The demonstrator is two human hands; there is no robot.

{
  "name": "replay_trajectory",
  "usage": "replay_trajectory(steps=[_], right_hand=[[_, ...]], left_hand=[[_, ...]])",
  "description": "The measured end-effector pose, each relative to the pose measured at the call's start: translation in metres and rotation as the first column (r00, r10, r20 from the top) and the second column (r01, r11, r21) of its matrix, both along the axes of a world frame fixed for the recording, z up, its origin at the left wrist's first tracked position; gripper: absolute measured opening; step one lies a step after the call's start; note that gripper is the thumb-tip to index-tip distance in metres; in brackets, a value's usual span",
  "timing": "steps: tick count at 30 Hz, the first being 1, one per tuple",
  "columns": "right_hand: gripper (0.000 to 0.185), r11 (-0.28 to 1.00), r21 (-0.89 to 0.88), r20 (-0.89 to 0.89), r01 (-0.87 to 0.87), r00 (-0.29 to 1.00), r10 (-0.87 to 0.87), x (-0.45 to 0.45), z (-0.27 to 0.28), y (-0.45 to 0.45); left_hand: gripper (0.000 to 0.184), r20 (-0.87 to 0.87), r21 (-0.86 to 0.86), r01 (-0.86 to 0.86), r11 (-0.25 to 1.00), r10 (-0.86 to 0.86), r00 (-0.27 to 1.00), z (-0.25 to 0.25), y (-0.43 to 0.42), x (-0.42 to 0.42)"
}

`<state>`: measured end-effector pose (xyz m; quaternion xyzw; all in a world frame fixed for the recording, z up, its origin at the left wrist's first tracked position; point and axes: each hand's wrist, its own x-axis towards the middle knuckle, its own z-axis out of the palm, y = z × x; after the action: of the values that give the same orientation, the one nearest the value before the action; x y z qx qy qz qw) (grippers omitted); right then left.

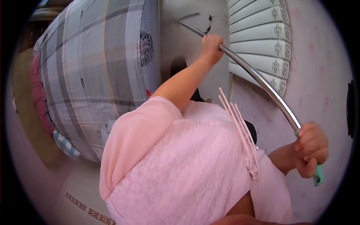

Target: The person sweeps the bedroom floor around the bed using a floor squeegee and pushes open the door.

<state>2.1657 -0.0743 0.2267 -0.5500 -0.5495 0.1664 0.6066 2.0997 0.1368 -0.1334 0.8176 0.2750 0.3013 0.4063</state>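
A long metal pole (262, 80) slants across the view, from the floor at the top centre to a green end cap at the right. My left hand (212, 48) is closed around the upper part of the pole. Lower down, at the right, my right hand (312, 150) grips it just above the green end cap (318, 175). The pole's far end reaches a thin flat bar (189, 16) on the floor. Just right of that bar lies a small dark clump (209, 24).
A bed (93, 67) with a plaid cover fills the left side. White ribbed panels with dark floral marks (258, 47) stand at the upper right, beside the pale floor (170, 33). Patterned tile strips (88, 210) show at the lower left.
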Motion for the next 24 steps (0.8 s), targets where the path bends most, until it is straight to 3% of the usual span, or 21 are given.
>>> replay_trajectory(steps=[1, 7, 11, 12, 13, 15, 16, 18, 19, 20, 22, 24], right_hand=[[0.019, 1.0, -0.001, -0.004, -0.029, 1.0, 0.029, -0.004, 0.006, -0.022], [0.022, 0.965, 0.01, -0.025, -0.264, 0.964, 0.264, -0.021, 0.056, -0.113], [0.022, 0.846, 0.079, -0.138, -0.527, 0.835, 0.533, -0.022, 0.084, -0.129], [0.022, 0.805, 0.096, -0.171, -0.585, 0.787, 0.593, -0.02, 0.09, -0.127], [0.02, 0.688, 0.023, -0.16, -0.725, 0.677, 0.719, -0.016, 0.099, -0.123], [0.018, 0.393, -0.14, -0.173, -0.909, 0.414, 0.894, -0.005, 0.117, -0.114], [0.02, 0.679, 0.201, -0.042, -0.707, 0.686, 0.726, -0.04, 0.094, -0.117], [0.022, 0.519, 0.063, 0.054, -0.852, 0.522, 0.851, -0.043, 0.089, -0.084], [0.022, 0.589, 0.097, -0.02, -0.803, 0.59, 0.807, -0.053, 0.073, -0.073], [0.021, 0.649, 0.075, -0.051, -0.757, 0.647, 0.76, -0.057, 0.057, -0.064], [0.021, 0.746, -0.022, -0.055, -0.666, 0.746, 0.664, -0.058, 0.029, -0.044], [0.023, 0.943, -0.074, -0.019, -0.324, 0.946, 0.323, -0.07, -0.003, -0.034]], left_hand=[[0.016, -0.061, -0.072, -0.005, 0.997, 0.001, 0.998, 0.005, -0.027, -0.016], [0.014, -0.062, -0.132, -0.085, 0.988, 0.077, 0.995, 0.043, -0.17, -0.093], [0.015, -0.121, -0.218, 0.078, 0.973, -0.106, 0.987, 0.076, -0.23, -0.133], [0.015, -0.17, -0.248, 0.127, 0.96, -0.172, 0.97, 0.082, -0.237, -0.14], [0.015, -0.213, -0.274, 0.177, 0.945, -0.24, 0.947, 0.087, -0.239, -0.143], [0.014, -0.182, -0.161, 0.197, 0.967, -0.225, 0.957, 0.098, -0.234, -0.153], [0.013, -0.153, -0.1, 0.209, 0.973, -0.223, 0.963, 0.1, -0.222, -0.15], [0.011, -0.028, -0.052, 0.033, 0.998, -0.035, 0.999, 0.078, -0.188, -0.141], [0.02, 0.018, 0.096, -0.104, 0.99, 0.103, 0.995, 0.055, -0.163, -0.13], [0.02, 0.143, 0.126, -0.167, 0.978, 0.149, 0.979, 0.039, -0.134, -0.116], [0.018, 0.145, 0.166, -0.222, 0.961, 0.199, 0.969, 0.021, -0.083, -0.089], [0.012, 0.134, 0.18, -0.179, 0.967, 0.156, 0.979, -0.009, -0.039, -0.051]])
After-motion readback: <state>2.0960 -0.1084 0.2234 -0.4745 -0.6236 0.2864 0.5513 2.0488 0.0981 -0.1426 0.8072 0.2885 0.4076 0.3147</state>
